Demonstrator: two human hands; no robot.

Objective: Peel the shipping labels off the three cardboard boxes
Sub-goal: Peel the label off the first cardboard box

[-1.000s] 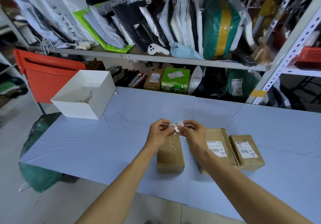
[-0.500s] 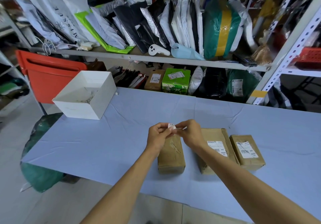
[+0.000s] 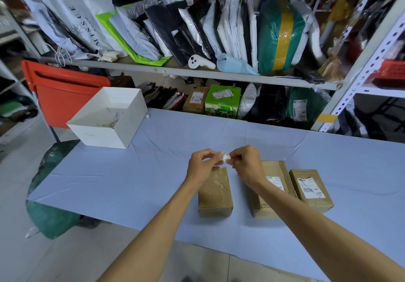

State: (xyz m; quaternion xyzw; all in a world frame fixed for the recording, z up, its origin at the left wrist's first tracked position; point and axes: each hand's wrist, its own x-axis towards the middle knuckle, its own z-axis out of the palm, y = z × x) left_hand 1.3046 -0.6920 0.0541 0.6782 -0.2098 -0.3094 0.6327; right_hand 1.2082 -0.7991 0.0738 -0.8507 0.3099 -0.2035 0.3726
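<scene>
We pinch a crumpled label (image 3: pixel 226 157), squeezed to a small white wad, between the fingertips of our left hand (image 3: pixel 202 165) and right hand (image 3: pixel 245 165). Both hands are curled narrow around it above the blue worktop (image 3: pixel 131 172). Just below the left hand lies the bare cardboard box (image 3: pixel 215 192), its top showing torn residue. Under the right wrist sits the middle box (image 3: pixel 274 194), its shipping label (image 3: pixel 276 183) partly hidden by the forearm. Further right of that hand, the third box (image 3: pixel 311 203) carries its own label (image 3: pixel 310 187). Well off to the left hand's far side stands an open white carton (image 3: pixel 105 132).
</scene>
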